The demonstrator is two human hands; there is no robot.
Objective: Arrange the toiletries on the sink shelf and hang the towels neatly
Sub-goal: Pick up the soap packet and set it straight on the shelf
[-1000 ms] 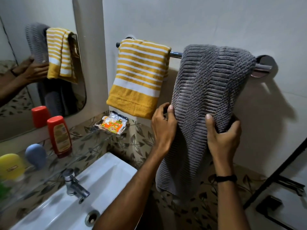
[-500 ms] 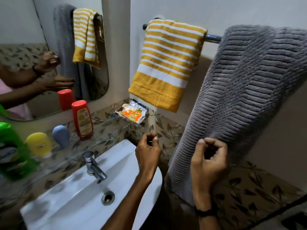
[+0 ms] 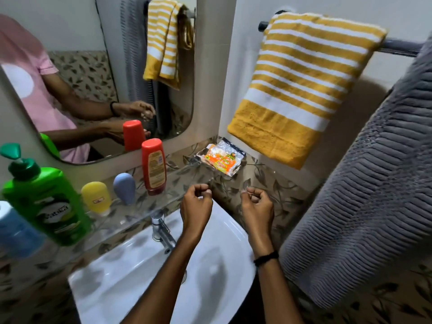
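A yellow-and-white striped towel [image 3: 301, 83] hangs folded over the towel bar [image 3: 397, 46]. To its right a grey ribbed towel [image 3: 364, 195] drapes from the same bar. On the glass shelf [image 3: 140, 213] stand a green pump bottle [image 3: 44, 202], a blue-and-white bottle [image 3: 14, 230], a yellow tube [image 3: 95, 198], a blue-grey tube [image 3: 124, 191] and a red bottle [image 3: 153, 167]. A packet of soap [image 3: 221, 160] lies at the shelf's right end. My left hand [image 3: 196, 206] and my right hand [image 3: 257, 208] hover above the sink with fingers curled, holding nothing.
A white sink [image 3: 140, 277] with a chrome tap [image 3: 161, 230] sits below the shelf. A mirror [image 3: 93, 66] on the left wall reflects the person, the towels and the red bottle. Leaf-patterned tiles cover the lower walls.
Both hands let go of the grey towel and dropped down over the sink. The view swung left and down, bringing the green pump bottle and the shelf into sight.
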